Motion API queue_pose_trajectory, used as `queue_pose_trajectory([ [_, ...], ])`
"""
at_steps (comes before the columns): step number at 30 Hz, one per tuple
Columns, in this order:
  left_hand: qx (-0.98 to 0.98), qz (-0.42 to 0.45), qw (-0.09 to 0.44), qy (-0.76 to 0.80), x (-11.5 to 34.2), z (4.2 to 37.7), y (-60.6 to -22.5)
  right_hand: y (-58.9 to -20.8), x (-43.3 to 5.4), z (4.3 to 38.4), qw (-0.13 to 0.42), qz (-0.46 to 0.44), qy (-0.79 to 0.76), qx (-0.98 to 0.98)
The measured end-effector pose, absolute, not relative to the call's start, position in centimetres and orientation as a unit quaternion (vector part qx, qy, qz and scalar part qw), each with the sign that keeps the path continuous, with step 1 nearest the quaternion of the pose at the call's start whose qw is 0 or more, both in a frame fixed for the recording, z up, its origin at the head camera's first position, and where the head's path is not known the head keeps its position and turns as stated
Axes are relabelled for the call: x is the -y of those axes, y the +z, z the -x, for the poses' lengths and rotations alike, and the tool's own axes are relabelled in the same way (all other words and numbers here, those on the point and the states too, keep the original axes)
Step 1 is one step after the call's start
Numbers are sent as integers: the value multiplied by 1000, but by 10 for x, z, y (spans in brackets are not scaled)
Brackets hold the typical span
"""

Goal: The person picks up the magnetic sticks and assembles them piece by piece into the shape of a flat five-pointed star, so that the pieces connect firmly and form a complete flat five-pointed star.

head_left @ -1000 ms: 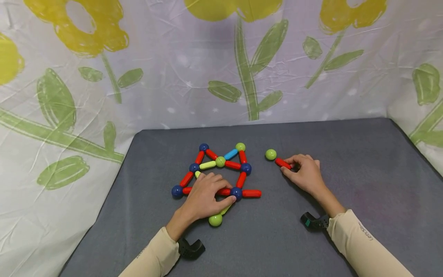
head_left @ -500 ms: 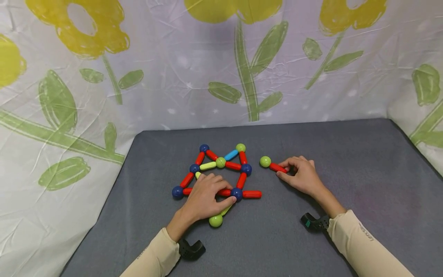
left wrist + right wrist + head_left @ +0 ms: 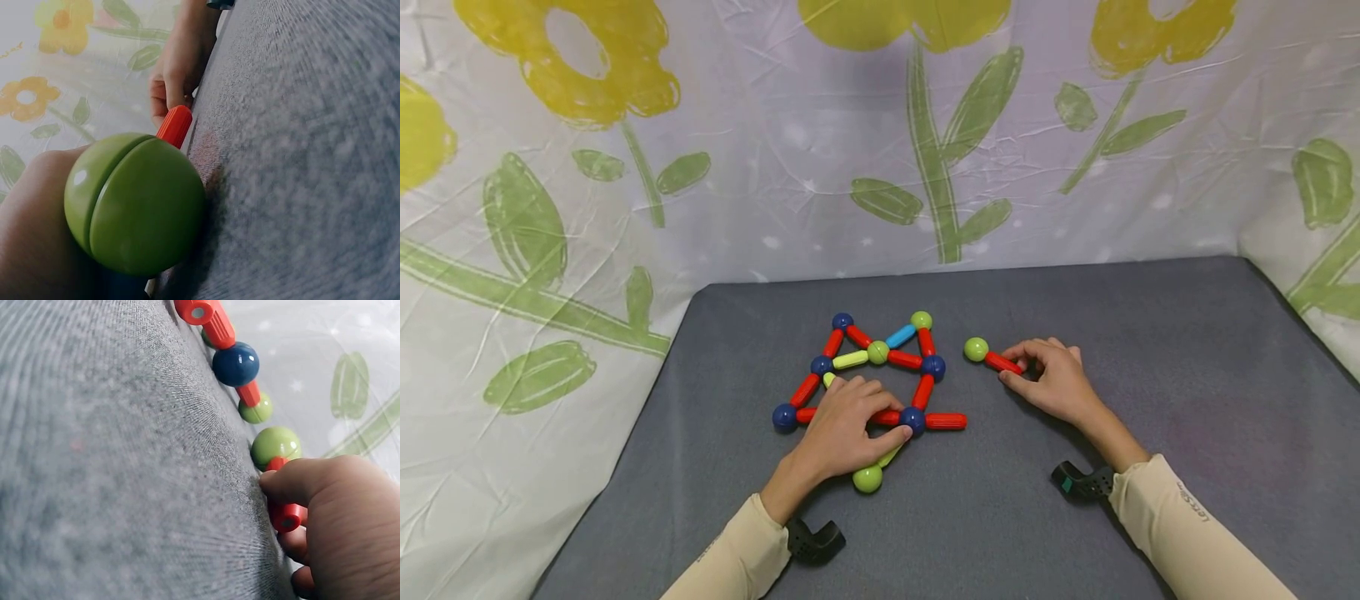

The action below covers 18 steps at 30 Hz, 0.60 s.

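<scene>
In the head view, my right hand [image 3: 1054, 377] pinches a red magnetic stick [image 3: 1002, 362] between thumb and fingers. A light green ball [image 3: 976, 349] is joined to that stick's far end. My left hand [image 3: 848, 423] lies over the near side of a flat frame of magnetic sticks and balls, covering part of it. Its thumb and forefinger hold the dark blue ball [image 3: 912, 420] at the frame's near right corner. From that corner a loose-ended red stick [image 3: 946, 422] points right. Below the left hand sits another green ball [image 3: 147, 206], large in the left wrist view.
The frame's far side has a blue ball [image 3: 843, 322], a green ball [image 3: 921, 320], a light blue stick [image 3: 901, 336] and a middle green ball [image 3: 877, 352]. A grey cloth [image 3: 1000, 517] covers the table. A flowered curtain [image 3: 760, 167] hangs behind it.
My right hand has brought the red stick and its green ball slightly left and nearer, then stayed almost still over the last half second. The left hand and the frame keep their place.
</scene>
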<state>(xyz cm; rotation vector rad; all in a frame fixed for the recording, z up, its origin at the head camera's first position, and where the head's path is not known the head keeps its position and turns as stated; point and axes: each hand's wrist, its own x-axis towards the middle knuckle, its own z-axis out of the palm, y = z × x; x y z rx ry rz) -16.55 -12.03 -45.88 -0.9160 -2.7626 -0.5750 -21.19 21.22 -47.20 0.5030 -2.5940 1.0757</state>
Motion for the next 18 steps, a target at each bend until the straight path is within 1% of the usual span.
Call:
queue_pose_trajectory([
  [10, 927, 308, 91, -192, 120, 165, -459, -471, -211, 212, 133, -160, 365, 907],
  [18, 927, 309, 91, -193, 120, 165, -458, -471, -212, 212, 136, -171, 363, 906],
])
